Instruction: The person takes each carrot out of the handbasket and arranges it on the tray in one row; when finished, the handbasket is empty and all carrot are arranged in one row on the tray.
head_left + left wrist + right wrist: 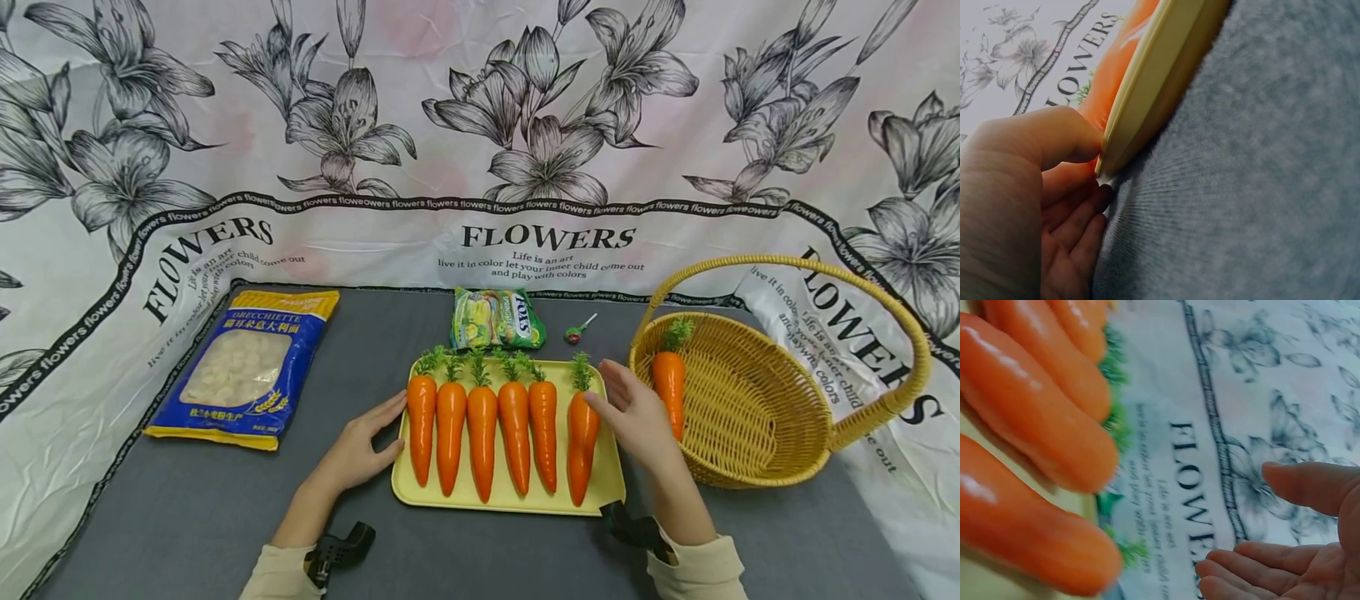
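Note:
Several orange carrots with green tops lie side by side on a yellow tray (510, 503). My left hand (363, 446) touches the tray's left rim, with its thumb and straight fingers along the edge; the left wrist view shows the thumb (1079, 137) against the rim. Beside the tray's right edge is my right hand (637, 417), fingers spread and nothing held. Its thumb comes near the rightmost carrot (582, 450); in the right wrist view the palm and fingers (1254, 565) stand apart from the carrots. Another carrot (670, 383) leans inside a wicker basket (757, 400).
The basket's tall handle (795, 262) arches up at the right. Behind the tray lie a green snack bag (497, 319) and a small lollipop (576, 333). A blue and yellow pasta bag (243, 371) lies at the left on the grey cloth. A flowered sheet hangs behind.

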{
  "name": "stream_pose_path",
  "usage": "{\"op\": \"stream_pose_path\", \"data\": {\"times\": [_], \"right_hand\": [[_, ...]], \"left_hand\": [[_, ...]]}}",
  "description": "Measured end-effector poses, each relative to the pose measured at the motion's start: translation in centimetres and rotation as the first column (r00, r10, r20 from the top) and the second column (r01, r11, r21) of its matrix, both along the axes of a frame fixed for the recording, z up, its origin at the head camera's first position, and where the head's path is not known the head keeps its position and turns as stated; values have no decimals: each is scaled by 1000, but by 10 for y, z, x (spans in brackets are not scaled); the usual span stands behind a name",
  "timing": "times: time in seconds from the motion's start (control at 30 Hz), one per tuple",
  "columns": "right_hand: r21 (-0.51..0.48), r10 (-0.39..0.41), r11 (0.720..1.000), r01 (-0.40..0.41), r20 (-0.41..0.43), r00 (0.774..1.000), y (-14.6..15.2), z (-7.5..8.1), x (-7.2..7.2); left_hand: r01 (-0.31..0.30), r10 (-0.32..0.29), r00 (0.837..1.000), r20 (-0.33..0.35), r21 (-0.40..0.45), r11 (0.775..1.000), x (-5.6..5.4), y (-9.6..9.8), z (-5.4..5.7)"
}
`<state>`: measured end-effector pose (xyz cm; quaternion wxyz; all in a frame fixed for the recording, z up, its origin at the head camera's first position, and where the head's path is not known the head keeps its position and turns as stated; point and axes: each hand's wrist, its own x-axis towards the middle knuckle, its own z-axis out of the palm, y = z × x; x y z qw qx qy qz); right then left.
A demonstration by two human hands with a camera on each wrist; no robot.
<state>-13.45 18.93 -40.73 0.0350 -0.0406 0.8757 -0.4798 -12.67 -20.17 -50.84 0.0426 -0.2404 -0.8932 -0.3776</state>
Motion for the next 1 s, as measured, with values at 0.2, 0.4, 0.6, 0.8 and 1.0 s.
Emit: {"op": "stream_pose_path", "data": {"times": [0.2,0.4,0.6,0.8,1.0], "right_hand": [[-48,-106,993,104,-54,993,18,19,5],[-46,-180,983,178,-71,981,42,26,8],[-40,-210,977,209,-40,977,67,25,10],[1,-232,973,232,-32,972,92,27,13],[86,-160,983,164,-50,986,112,40,-2]], "left_hand": [[-18,18,1000,-11,-1,1000,0,-1,1],[-31,31,999,-21,2,1000,0,-3,0],[-39,39,999,-14,6,999,1,-3,0],[-28,28,1000,-3,23,999,1,-1,1],[-39,39,999,-3,17,999,1,-3,0]]}}
